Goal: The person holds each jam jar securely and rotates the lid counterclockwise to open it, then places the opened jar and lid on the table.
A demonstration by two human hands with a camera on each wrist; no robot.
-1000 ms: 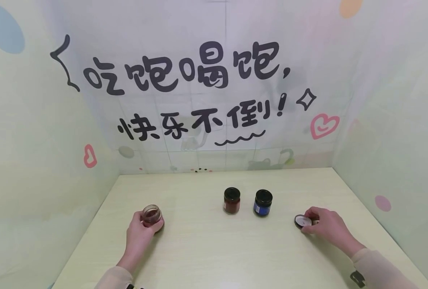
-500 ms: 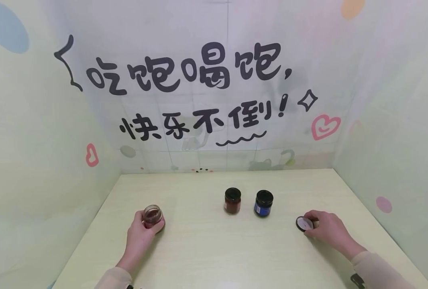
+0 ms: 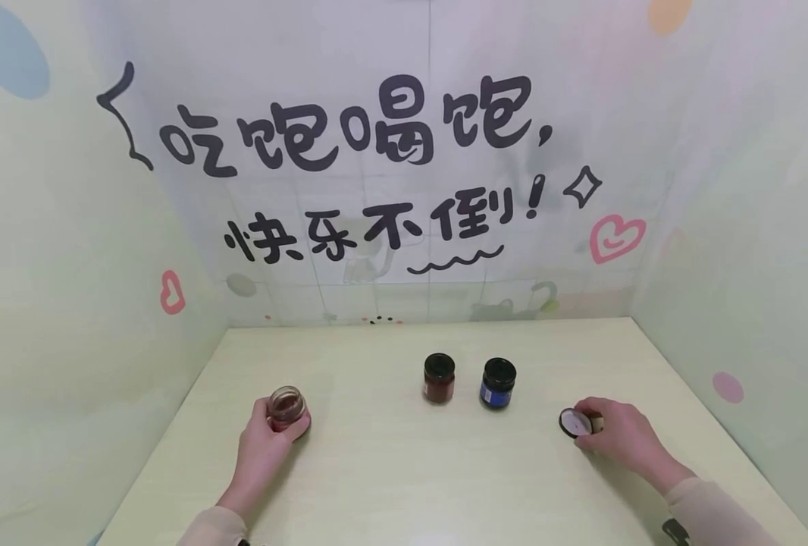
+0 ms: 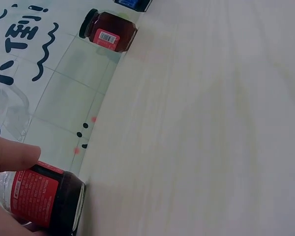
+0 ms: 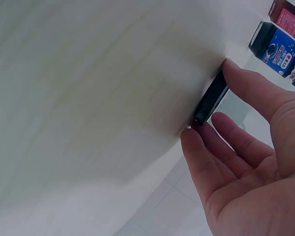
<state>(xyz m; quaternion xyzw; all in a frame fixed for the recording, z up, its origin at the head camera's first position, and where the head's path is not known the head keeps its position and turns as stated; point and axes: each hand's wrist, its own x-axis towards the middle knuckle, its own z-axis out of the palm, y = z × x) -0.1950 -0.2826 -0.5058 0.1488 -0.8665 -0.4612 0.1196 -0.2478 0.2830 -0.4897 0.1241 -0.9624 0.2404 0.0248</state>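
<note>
At the left of the table, my left hand grips an uncapped glass jar, which stands upright with its mouth bare. Its red label and dark contents show in the left wrist view. Over on the right side, my right hand holds a black jar lid between thumb and fingers, the pale inner face turned up. Seen by the right wrist camera, the lid lies flat, right at the table surface.
Two capped jars stand upright toward the back of the table: one dark red, the other with a blue label to its right. Printed cloth walls with black lettering enclose the table at the back and sides.
My right hand has shifted the lid very slightly right and down. The left hand stays around the jar, and the two capped jars have not moved.
</note>
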